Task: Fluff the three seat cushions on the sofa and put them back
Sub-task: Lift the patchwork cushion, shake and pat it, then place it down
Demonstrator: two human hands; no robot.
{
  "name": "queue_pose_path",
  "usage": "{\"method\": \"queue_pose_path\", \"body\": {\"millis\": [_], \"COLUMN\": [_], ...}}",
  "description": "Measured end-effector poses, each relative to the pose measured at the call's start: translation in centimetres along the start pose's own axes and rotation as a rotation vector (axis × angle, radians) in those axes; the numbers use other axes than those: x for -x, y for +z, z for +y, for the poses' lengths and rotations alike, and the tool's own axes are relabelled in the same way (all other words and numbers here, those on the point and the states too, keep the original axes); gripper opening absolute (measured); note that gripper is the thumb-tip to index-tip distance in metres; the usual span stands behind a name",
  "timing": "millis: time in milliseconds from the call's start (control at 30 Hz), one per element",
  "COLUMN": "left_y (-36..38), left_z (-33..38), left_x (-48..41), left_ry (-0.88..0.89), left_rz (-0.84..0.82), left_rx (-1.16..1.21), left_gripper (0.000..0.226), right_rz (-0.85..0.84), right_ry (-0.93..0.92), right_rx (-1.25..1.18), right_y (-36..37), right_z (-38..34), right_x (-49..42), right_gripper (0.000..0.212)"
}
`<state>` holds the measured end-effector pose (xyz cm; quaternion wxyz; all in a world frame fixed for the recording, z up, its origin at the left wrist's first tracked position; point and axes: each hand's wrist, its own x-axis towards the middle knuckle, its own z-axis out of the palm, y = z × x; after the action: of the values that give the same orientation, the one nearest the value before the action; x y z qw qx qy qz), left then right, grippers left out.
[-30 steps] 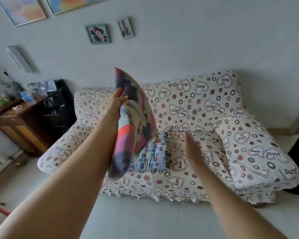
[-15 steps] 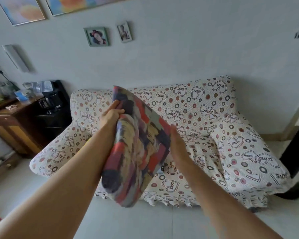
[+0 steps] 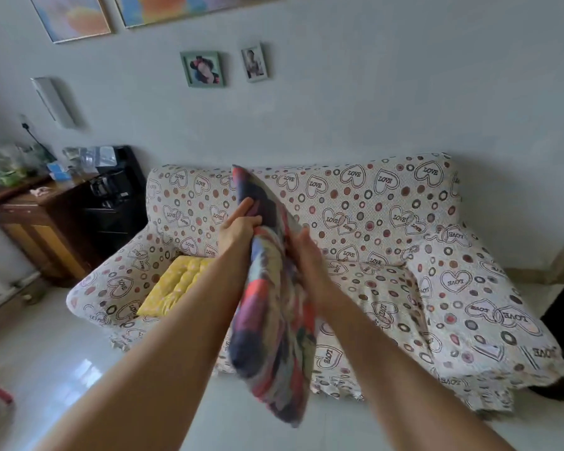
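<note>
Heart-patterned sofa [image 3: 372, 203], yellow cushion [image 3: 176, 284] on its left seat.

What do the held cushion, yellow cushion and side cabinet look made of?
Held cushion: soft printed fabric, matte; it buckles between the left hand and right hand. Yellow cushion: tufted quilted cloth, matte. Side cabinet: probably dark varnished wood, going by its brown panels and slight sheen.

Right hand [image 3: 306, 265]: apart from the patchwork cushion [image 3: 274, 320] a second ago, now pressed flat against its right face.
Patchwork cushion: turned edge-on, squeezed thinner.
Yellow cushion [image 3: 176, 284]: now uncovered, left of patchwork cushion.
</note>
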<state>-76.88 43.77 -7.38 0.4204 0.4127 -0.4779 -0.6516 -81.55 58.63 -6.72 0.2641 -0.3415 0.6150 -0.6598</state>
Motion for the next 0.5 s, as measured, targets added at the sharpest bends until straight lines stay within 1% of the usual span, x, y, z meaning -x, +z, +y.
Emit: {"method": "queue_pose_path", "body": {"millis": [33, 67, 100, 133, 200, 300, 333, 400, 500], "left_y": [-0.4, -0.6, -0.6, -0.6, -0.1, 0.4, 0.5, 1.0, 1.7], "left_z": [0.0, -0.5, -0.7, -1.1, -1.5, -2.0, -2.0, -2.1, -2.9], "left_x": [0.0, -0.1, 0.3, 0.1, 0.2, -0.3, -0.4, -0.4, -0.4], "left_ry": [0.005, -0.003, -0.013, -0.026, -0.026, -0.005, 0.003, 0.022, 0.050], "left_rz": [-0.001, -0.008, 0.010, 0.032, 0.044, -0.001, -0.004, -0.001, -0.028], "left_rx": [-0.007, -0.010, 0.023, 0.032, 0.041, -0.019, -0.056, -0.119, -0.202], "left_gripper": [0.050, 0.050, 0.050, 0.051, 0.055, 0.060, 0.060, 0.059, 0.062], "right_rz": [-0.138, -0.235, -0.310, -0.348, -0.411, -0.565, -0.587, -0.559, -0.457], "right_ry": [0.071, 0.126, 0.126, 0.149, 0.142, 0.153, 0.144, 0.095, -0.032], "right_rx": [-0.015, 0.001, 0.071, 0.159, 0.299, 0.371, 0.425, 0.652, 1.000], "right_y": [0.3, -0.6, -0.4, -0.6, -0.8, -0.7, -0.7, -0.5, -0.2], "right_z": [-0.3, 0.4, 2.0, 2.5, 3.3, 1.4, 1.1, 1.5, 1.9], "right_x": [-0.5, -1.8, -2.8, -3.8, -5.2, -5.5, -5.8, -6.4, -7.3], "right_gripper": [0.033, 0.056, 0.074, 0.082, 0.068, 0.047, 0.043, 0.038, 0.028]}}
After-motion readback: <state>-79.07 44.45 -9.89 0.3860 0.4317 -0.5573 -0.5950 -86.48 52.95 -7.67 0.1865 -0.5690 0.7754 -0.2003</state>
